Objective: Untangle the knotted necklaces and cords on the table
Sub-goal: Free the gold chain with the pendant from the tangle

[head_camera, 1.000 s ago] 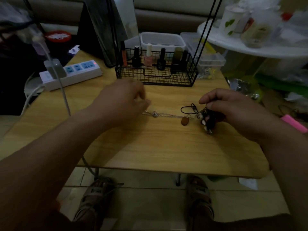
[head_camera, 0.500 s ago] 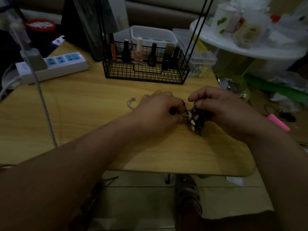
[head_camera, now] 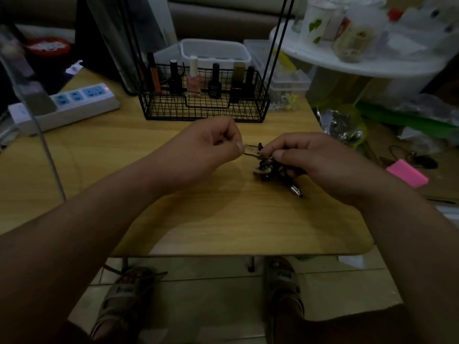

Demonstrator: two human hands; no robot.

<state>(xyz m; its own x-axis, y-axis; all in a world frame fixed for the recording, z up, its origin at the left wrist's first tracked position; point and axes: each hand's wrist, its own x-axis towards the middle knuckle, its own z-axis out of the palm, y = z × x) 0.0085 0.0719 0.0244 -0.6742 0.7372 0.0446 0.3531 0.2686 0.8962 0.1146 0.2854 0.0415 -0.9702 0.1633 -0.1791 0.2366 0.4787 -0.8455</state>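
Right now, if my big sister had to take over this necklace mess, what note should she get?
Left hand: fingers pinched shut on the silver chain, pulling it out to the left.
Right hand: fingers closed on the dark knot of cords, holding it just above the wooden table.
Where things are: the chain runs straight between the two hands; a pale charm and a dark end piece hang from the knot toward the table.
Done: a short length of chain is drawn out of the knot.
Left: the knot itself is not undone; the chain and cords need separating.
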